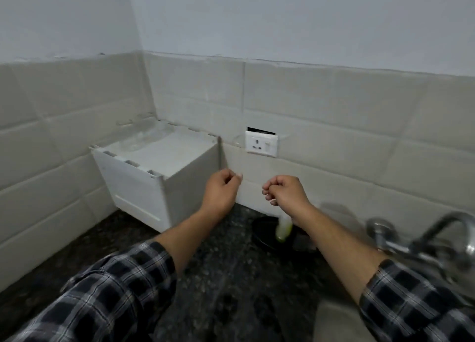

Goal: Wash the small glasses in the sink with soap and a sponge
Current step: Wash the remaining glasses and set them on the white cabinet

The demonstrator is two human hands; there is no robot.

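The main risk, as I judge it, is the shiny chrome metal tap [437,236], which stands just to the right of the right forearm. If the person turns quickly toward the water, the elbow or the checked sleeve can strike it. A second risk is the round black dish [264,235] directly under the right hand [285,192]. In it stands a pale green, blurred object [284,230], maybe the soap, though I cannot tell for sure. A hand that drops without looking could knock it over on the dark speckled stone bench [231,277]. The white wall socket [261,144] is above and between the two hands, so wet fingers or splashes near it would be dangerous.

Both arms are stretched forward and raised over the bench, with the sleeves pushed back from the wrists. The left hand [222,190] has its fingers curled in and the thumb tip toward the wall, and I see nothing in it. The right hand is also curled in, knuckles up, and appears to hold nothing. The hands are near each other but do not touch.

The small glasses and the sponge are not in view. The square white plastic box [154,177] is to the left of the left hand, against the tiled wall.
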